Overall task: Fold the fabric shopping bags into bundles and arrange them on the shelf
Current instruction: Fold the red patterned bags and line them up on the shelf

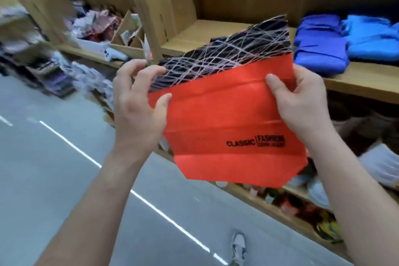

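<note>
I hold a red fabric bag (pixel 226 123) up in the air in front of a wooden shelf (pixel 356 86). Its upper part is black with white scribbled lines, and "CLASSIC FASHION" is printed low on the red. Flat creases cross it. My left hand (pixel 140 101) pinches its left edge, thumb on the red front. My right hand (pixel 300 101) pinches the right edge the same way. On the shelf behind lie folded bundles, dark blue (pixel 319 49) and lighter blue (pixel 371 39).
An upright wooden divider (pixel 155 13) splits the shelf; left of it sit cardboard boxes (pixel 112 34) of mixed goods. Lower shelves (pixel 302 203) hold colourful items. The grey floor (pixel 54 157) with a white line spreads to the left, and a shoe (pixel 238 246) shows at the bottom.
</note>
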